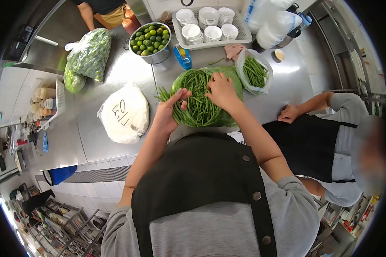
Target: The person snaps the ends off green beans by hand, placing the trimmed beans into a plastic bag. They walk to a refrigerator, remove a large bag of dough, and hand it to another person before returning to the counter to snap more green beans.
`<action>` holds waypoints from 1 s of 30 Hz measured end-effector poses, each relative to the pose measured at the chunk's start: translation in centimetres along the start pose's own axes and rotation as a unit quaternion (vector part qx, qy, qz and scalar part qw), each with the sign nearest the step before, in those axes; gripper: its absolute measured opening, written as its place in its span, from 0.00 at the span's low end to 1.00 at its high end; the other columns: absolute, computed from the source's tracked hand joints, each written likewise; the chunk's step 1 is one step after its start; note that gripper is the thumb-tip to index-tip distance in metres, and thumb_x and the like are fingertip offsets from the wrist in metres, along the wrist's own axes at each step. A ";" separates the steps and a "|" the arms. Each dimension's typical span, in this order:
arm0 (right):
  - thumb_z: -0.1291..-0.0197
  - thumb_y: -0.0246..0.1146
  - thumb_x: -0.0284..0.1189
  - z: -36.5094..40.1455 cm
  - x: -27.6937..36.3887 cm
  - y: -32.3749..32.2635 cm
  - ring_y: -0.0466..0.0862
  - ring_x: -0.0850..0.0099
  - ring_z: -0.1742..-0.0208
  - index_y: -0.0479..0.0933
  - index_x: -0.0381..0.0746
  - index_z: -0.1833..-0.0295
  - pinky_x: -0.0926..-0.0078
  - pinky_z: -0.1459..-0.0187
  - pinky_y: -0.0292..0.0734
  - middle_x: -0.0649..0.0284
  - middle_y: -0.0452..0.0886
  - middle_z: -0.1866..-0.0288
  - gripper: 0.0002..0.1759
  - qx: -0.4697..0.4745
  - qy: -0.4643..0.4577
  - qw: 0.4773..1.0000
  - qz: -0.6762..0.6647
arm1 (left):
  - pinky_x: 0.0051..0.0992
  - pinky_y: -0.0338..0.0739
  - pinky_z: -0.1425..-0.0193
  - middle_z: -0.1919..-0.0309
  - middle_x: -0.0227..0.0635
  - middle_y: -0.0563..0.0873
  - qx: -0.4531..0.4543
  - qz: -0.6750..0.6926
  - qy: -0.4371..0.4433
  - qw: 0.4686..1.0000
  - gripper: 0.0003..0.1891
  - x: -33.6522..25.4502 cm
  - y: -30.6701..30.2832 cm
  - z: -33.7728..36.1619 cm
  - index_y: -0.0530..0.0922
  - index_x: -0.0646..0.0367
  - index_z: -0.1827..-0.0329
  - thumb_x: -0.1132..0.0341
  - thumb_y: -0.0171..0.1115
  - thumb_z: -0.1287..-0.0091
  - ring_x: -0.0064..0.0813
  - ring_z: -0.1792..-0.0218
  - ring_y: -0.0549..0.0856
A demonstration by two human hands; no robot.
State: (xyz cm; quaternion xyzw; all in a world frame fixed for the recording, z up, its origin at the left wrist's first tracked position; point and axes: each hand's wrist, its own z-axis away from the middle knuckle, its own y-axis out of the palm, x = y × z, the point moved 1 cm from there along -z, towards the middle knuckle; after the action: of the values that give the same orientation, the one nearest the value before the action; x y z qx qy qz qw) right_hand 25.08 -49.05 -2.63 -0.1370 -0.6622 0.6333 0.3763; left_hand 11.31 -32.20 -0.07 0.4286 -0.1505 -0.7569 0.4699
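A large heap of green beans (197,103) lies on an open green plastic bag (233,79) in front of me. At the heap's left side, my left hand (169,111) is closed round a bunch of green beans (164,94), whose ends stick out to the left past the thumb. My right hand (223,91) reaches into the top right of the heap, its fingers bent and pinched on beans; the fingertips are partly hidden. Just right of it stands a clear plastic bag (268,79) with more green beans inside.
A pot of limes (153,58), a blue tape dispenser (183,58) and a crate (244,37) of white bowls stand behind. To the left lie a wrapped white round package (126,115) marked "50" and a bag of green produce (90,53). A co-worker's hand (289,114) rests at right.
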 end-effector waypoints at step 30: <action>0.32 0.66 0.26 -0.1 2.5 -3.4 0.73 0.84 0.74 0.81 0.36 0.62 0.83 0.71 0.66 0.71 0.77 0.72 0.06 0.024 0.009 0.817 -0.577 | 0.19 0.71 0.76 0.75 0.24 0.86 -0.018 -0.391 0.201 0.898 0.09 0.4 1.0 1.8 0.89 0.59 0.60 0.66 0.78 0.39 0.12 0.79 0.77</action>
State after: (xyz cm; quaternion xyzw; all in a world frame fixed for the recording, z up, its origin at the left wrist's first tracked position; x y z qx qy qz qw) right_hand 24.41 -47.89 1.44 0.2734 -0.6015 0.3145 0.6816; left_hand 10.35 -33.34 1.40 0.5876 0.1405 -0.7797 0.1642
